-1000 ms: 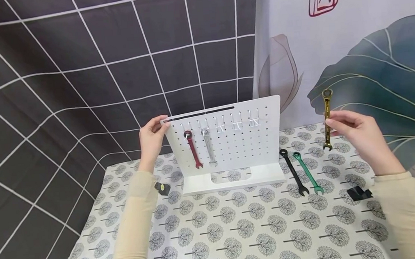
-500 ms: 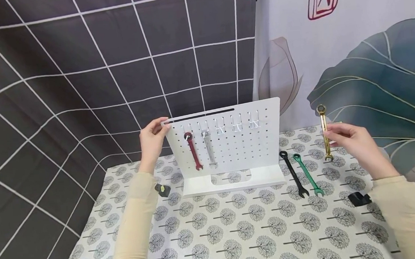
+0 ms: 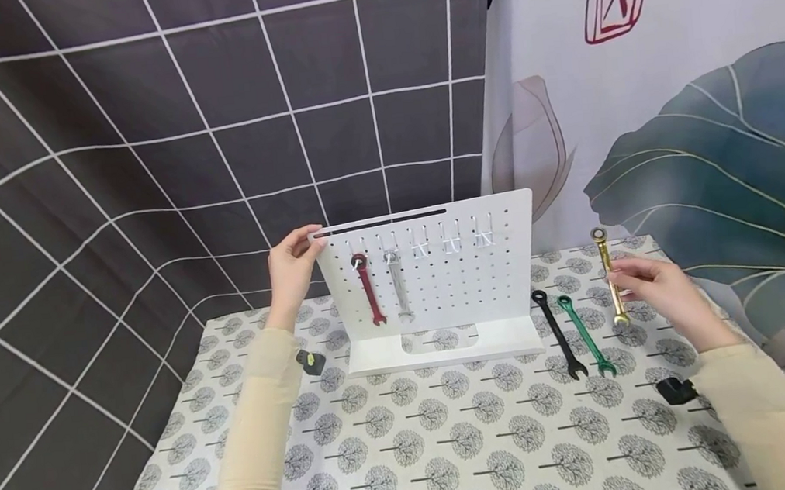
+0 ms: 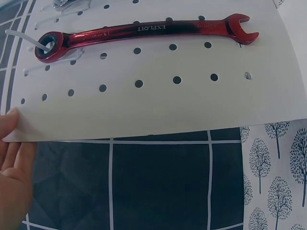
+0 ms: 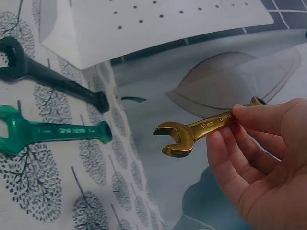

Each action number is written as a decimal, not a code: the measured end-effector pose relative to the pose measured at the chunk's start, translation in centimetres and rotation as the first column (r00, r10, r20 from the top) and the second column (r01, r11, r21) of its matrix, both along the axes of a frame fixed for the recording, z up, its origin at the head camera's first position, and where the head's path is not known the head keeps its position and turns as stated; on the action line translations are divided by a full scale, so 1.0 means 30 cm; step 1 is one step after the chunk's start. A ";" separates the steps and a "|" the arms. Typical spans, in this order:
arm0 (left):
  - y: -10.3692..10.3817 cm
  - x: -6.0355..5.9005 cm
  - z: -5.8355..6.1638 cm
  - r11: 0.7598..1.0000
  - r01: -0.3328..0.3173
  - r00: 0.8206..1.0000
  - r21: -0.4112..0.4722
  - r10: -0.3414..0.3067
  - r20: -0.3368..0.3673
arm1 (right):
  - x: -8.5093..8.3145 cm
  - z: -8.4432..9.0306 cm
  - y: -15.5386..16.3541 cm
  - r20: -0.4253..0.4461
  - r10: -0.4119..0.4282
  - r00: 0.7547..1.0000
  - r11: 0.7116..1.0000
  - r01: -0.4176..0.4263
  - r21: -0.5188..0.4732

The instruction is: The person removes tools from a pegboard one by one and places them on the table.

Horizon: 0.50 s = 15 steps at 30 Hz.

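Observation:
A white pegboard stand [image 3: 469,285] stands upright on the patterned tablecloth. A red wrench [image 3: 366,290] [image 4: 144,32] and a silver wrench [image 3: 397,285] hang from its hooks; other hooks are bare. My left hand [image 3: 289,269] [image 4: 14,163] grips the board's upper left corner. My right hand [image 3: 656,292] [image 5: 261,153] pinches a gold wrench [image 3: 608,275] [image 5: 201,129] upright, just above the cloth, to the right of the board. A black wrench [image 3: 558,335] [image 5: 43,76] and a green wrench [image 3: 585,335] [image 5: 53,132] lie side by side on the cloth between the board and my right hand.
A small black clip [image 3: 675,390] lies near my right sleeve, and another small black piece [image 3: 311,359] by my left forearm. A dark grid-patterned cloth [image 3: 145,142] and a leaf-print curtain [image 3: 705,132] hang close behind the table.
My right hand has lowered the gold wrench from above the board's height down toward the cloth. The left hand has kept its hold on the board.

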<state>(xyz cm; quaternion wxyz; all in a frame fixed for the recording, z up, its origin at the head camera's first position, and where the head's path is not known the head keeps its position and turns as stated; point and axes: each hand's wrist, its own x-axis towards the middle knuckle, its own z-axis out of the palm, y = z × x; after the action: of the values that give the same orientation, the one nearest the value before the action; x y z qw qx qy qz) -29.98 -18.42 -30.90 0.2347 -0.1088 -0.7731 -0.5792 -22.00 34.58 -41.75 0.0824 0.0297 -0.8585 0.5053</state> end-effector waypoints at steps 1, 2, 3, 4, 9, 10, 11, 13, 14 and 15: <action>0.001 0.000 -0.001 1.000 0.000 1.000 -0.001 0.000 -0.002 | -0.001 -0.008 0.001 0.003 0.006 1.000 1.000 -0.006 0.002; 0.001 -0.001 -0.001 1.000 0.004 1.000 0.001 -0.004 -0.005 | -0.001 -0.016 0.001 0.011 0.011 1.000 1.000 -0.012 0.002; 0.001 -0.001 -0.001 1.000 0.008 1.000 0.003 -0.008 -0.007 | -0.001 -0.024 0.003 0.020 0.016 1.000 1.000 -0.016 0.006; 0.000 -0.001 -0.002 1.000 0.011 1.000 0.005 -0.011 -0.009 | -0.001 -0.031 0.003 0.030 0.018 0.999 1.000 -0.018 0.004; -0.003 -0.005 -0.005 1.000 0.011 1.000 0.004 -0.010 -0.012 | -0.007 -0.065 0.005 0.054 0.028 0.998 1.000 -0.028 0.010; -0.003 -0.005 -0.006 1.000 0.008 1.000 0.003 -0.008 -0.012 | -0.008 -0.072 0.006 0.054 0.028 0.998 0.999 -0.029 0.017; -0.003 -0.005 -0.006 1.000 0.004 1.000 0.001 -0.004 -0.011 | -0.010 -0.078 0.007 0.055 0.027 0.998 0.999 -0.028 0.027; -0.002 -0.005 -0.007 1.000 -0.001 1.000 0.001 0.001 -0.011 | -0.012 -0.091 0.009 0.065 0.031 0.997 0.999 -0.033 0.037; -0.002 -0.005 -0.007 1.000 -0.003 1.000 0.001 0.003 -0.010 | -0.013 -0.098 0.010 0.075 0.034 0.997 0.999 -0.037 0.036; -0.001 -0.004 -0.006 1.000 -0.002 1.000 0.004 0.002 -0.011 | -0.014 -0.103 0.010 0.084 0.039 0.996 0.999 -0.042 0.034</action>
<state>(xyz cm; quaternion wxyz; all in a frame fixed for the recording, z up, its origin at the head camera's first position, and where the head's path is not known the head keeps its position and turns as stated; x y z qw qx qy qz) -30.11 -18.44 -31.09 0.2396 -0.1105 -0.7707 -0.5799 -22.43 34.88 -44.85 0.0359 0.0274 -0.8693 0.4922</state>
